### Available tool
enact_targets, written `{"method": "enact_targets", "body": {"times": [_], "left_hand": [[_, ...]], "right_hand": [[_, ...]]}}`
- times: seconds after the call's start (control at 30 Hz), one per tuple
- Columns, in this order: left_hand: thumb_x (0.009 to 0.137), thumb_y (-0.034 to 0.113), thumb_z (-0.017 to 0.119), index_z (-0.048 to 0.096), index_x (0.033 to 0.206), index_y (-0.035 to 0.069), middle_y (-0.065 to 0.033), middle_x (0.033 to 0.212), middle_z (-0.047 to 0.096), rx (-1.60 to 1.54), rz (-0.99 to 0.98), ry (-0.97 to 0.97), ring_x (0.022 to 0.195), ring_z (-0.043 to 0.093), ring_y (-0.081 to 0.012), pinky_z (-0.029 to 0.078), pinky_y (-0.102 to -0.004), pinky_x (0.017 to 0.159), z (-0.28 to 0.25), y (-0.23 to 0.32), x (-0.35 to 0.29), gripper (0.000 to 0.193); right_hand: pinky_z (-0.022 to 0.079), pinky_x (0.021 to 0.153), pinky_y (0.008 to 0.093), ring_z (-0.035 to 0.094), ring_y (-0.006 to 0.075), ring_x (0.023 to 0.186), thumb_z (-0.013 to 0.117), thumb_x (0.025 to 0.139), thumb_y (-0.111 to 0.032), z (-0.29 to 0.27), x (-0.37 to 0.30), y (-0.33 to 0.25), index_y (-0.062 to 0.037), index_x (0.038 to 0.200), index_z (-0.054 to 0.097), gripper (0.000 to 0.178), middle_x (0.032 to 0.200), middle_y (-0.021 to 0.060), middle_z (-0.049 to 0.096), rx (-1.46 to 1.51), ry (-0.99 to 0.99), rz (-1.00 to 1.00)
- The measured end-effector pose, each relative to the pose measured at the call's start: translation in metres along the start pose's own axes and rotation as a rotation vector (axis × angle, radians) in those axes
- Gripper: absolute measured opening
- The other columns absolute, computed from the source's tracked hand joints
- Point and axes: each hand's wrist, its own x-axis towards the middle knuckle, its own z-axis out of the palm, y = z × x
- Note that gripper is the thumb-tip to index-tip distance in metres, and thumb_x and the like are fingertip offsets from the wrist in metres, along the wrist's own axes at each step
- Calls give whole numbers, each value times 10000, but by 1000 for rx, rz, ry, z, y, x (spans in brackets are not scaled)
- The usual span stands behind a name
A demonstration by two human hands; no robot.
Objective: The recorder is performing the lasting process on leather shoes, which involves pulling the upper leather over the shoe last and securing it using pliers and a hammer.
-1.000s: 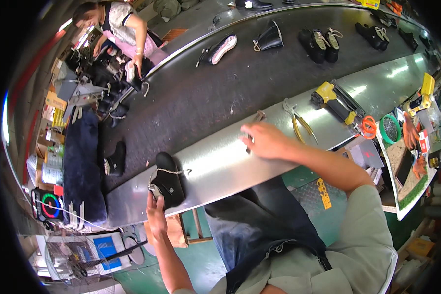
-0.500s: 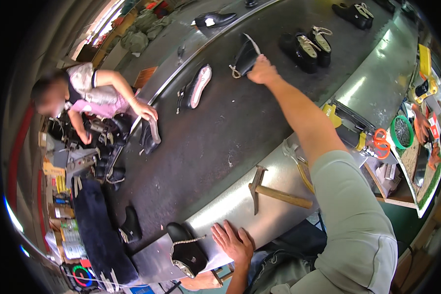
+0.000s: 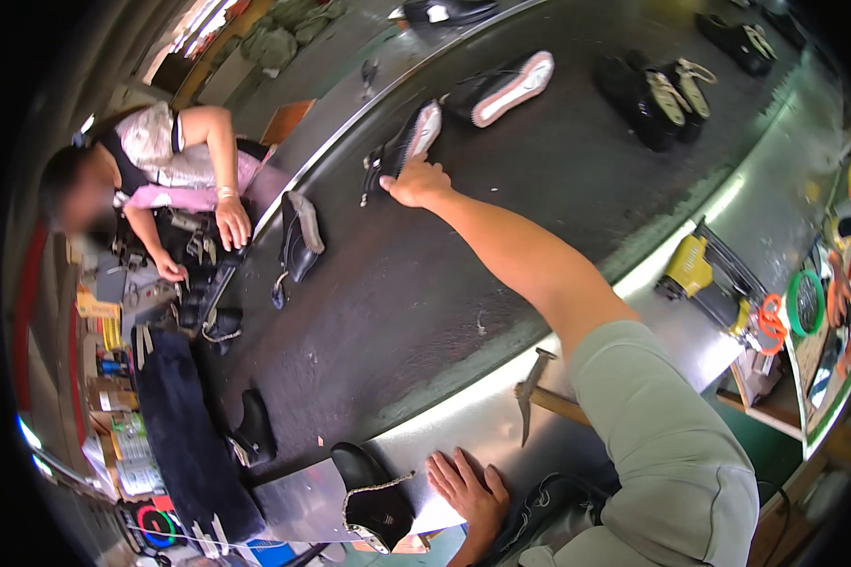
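Observation:
My right hand [image 3: 416,181] reaches far across the dark table, its fingers closed around the near end of a black shoe [image 3: 424,129]. That shoe lies on its side with a pale, pink-edged sole turned to the right. Just beyond it another black shoe [image 3: 513,92] lies tipped, sole showing. My left hand [image 3: 465,487] rests flat on the metal table edge, fingers spread, holding nothing. Beside it is a black shoe with a cord round its opening [image 3: 373,491]. A hammer [image 3: 539,392] with a wooden handle lies between my arms, its handle partly covered by my right arm.
Across the table a co-worker [image 3: 180,161] handles black shoes. Another shoe [image 3: 300,236] lies near that person's hand. Several shoes [image 3: 652,99] stand at the far right. A yellow tool [image 3: 687,269], orange-handled scissors [image 3: 772,324] and a green bowl of small metal pieces [image 3: 806,302] are at right.
My right hand has let go of the farther shoe, now lying sole outward, and moved left to the neighbouring one. The co-worker's hand has come off a shoe. My left hand stays flat.

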Motion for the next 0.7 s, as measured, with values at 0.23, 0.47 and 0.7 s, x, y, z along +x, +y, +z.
{"method": "enact_targets", "body": {"times": [0.23, 0.47, 0.7], "left_hand": [[898, 329, 579, 408, 1474, -25, -371, 1555, 266, -115, -56, -45, 1470, 185, -563, 141, -673, 1180, -8, -2, 0, 697], [869, 342, 605, 444, 1458, -19, -376, 1527, 310, -127, -18, -27, 1445, 249, -569, 178, -674, 1176, -16, -1, 6, 709], [903, 353, 605, 463, 1454, -15, -354, 1525, 344, -180, -25, 93, 1449, 269, -537, 192, -630, 1190, -19, -11, -4, 678]], "right_hand": [[486, 1009, 419, 531, 334, 1217, 751, 802, -554, 55, 40, -33, 139, 1505, 189, 1136, 1358, 212, 498, -39, 350, 114], [486, 1063, 395, 573, 389, 1273, 851, 739, -394, 30, 47, 9, 56, 1457, 398, 960, 1388, 247, 568, 219, 74, 33], [513, 867, 444, 658, 242, 896, 769, 869, -304, 22, -141, 16, -47, 1087, 683, 347, 1020, 120, 707, 480, -480, 112]]}}
